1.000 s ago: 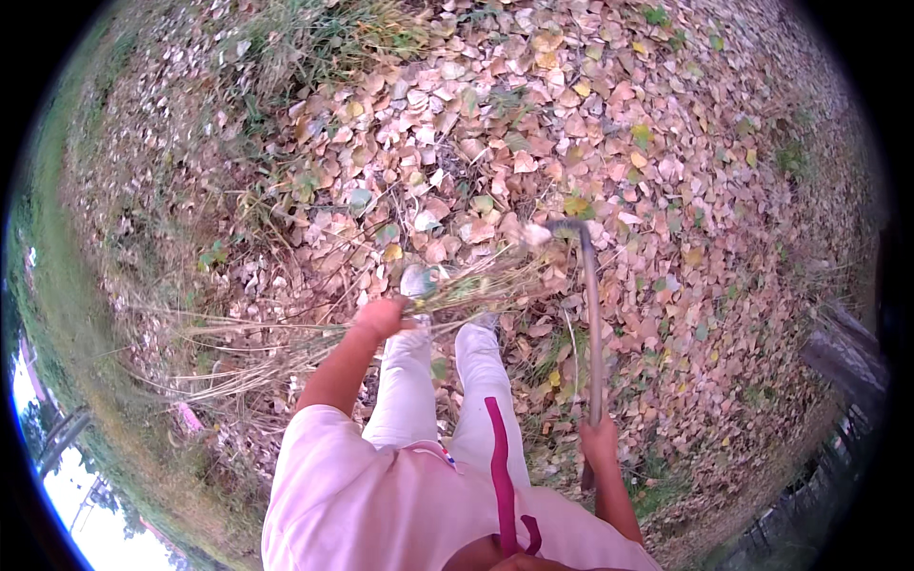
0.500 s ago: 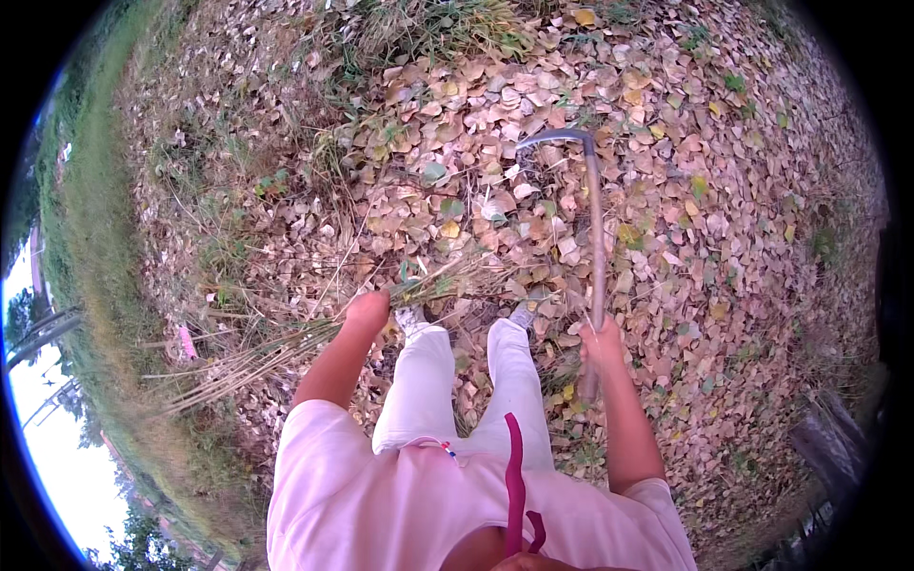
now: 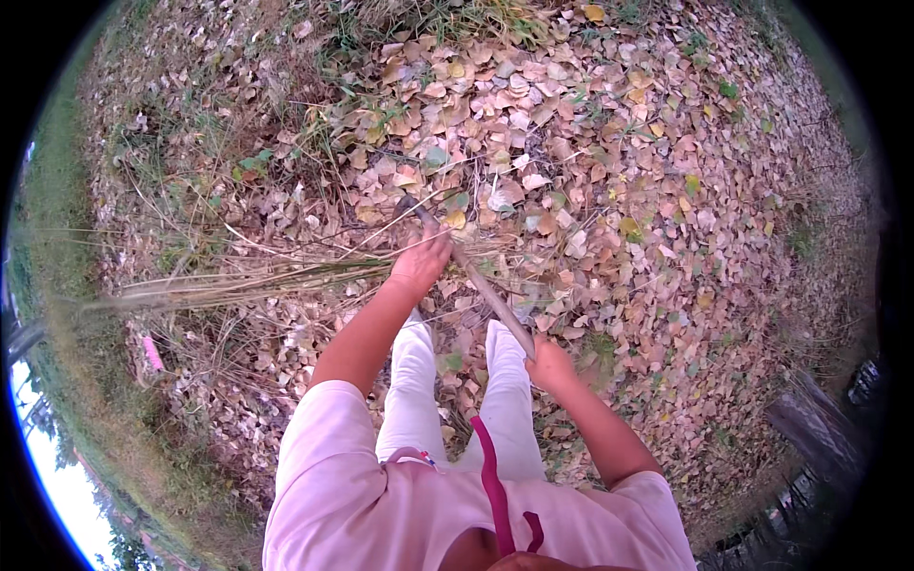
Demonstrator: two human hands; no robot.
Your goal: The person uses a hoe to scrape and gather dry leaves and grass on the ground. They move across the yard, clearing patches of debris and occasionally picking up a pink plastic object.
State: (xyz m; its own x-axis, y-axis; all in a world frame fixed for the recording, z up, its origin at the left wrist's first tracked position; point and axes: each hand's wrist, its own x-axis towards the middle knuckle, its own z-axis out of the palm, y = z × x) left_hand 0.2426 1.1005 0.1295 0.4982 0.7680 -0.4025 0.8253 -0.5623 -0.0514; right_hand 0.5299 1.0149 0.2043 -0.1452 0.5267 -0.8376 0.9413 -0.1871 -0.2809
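Observation:
My left hand (image 3: 425, 259) is closed around a bundle of long dry grass stalks (image 3: 276, 276), which trail off to the left. In my right hand (image 3: 550, 364) is a sickle (image 3: 495, 303), gripped near the lower end of its wooden handle. The handle slants up and to the left, passing close beside the fingers of my left hand. Just beyond those fingers the dark head of the sickle shows; most of its curved blade cannot be made out. Whether the left fingers touch the handle is unclear.
Fallen leaves (image 3: 647, 238) cover the ground, with green grass tufts (image 3: 457, 24) at the far side. A pink scrap (image 3: 152, 353) lies at the left. A grey, weathered log-like piece (image 3: 817, 426) is at the right. My legs (image 3: 411, 381) stand just below the stalks.
The sickle has swung from upright on the right to a leftward slant, its head now beside my left hand. My left hand has moved up and right with the stalks.

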